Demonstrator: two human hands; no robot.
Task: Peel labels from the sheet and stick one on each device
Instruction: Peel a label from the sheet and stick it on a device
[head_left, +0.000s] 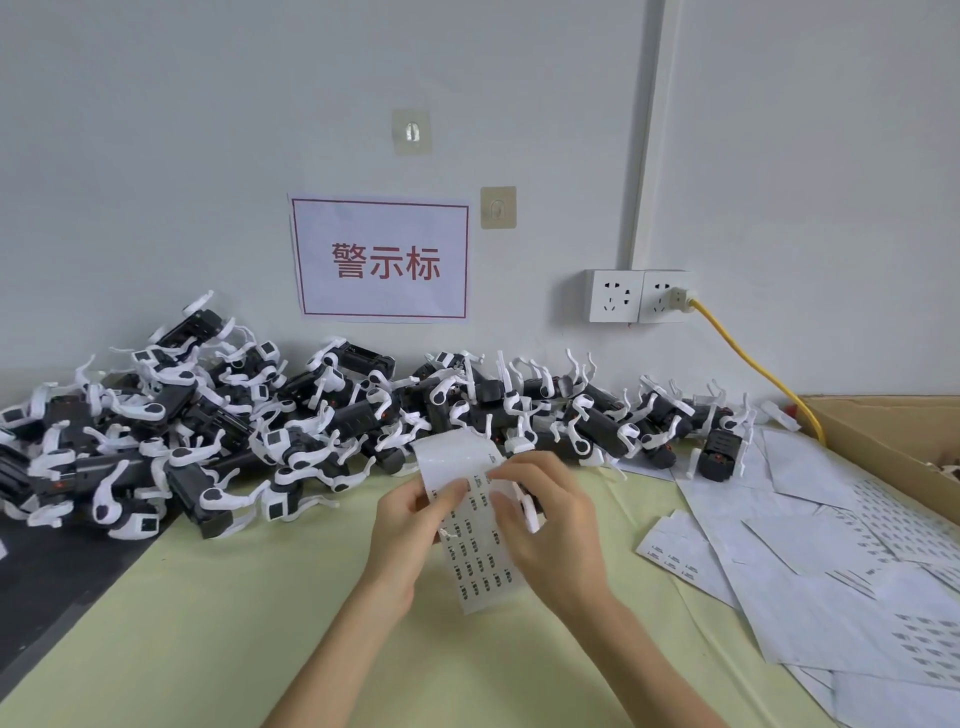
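Label sheet held above the pale green table, centre of view, running from a curled blank top edge near the devices down to a free lower end between the wrists. Rows of small dark-printed labels visible on its lower part.

Left hand gripping the sheet's left edge — thumb curled over the front, fingers behind. Right hand clamped on the sheet's right side near the top, fingertips pinched at the printed rows; whether one label is lifted between them cannot be told. A small white-and-black part showing just past the right hand's fingers, partly hidden.

Pile of devices — black bodies with white curved clips — heaped along the wall from the far left to right of centre, just behind the hands, not touching the sheet.

Loose sheets spread over the right of the table, some carrying label rows, some blank. Cardboard box at the right edge, beside them.

On the wall: sign with red characters and red border, two adhesive hooks above and beside it, a double socket with a yellow cable plugged into its right half and trailing down toward the box.
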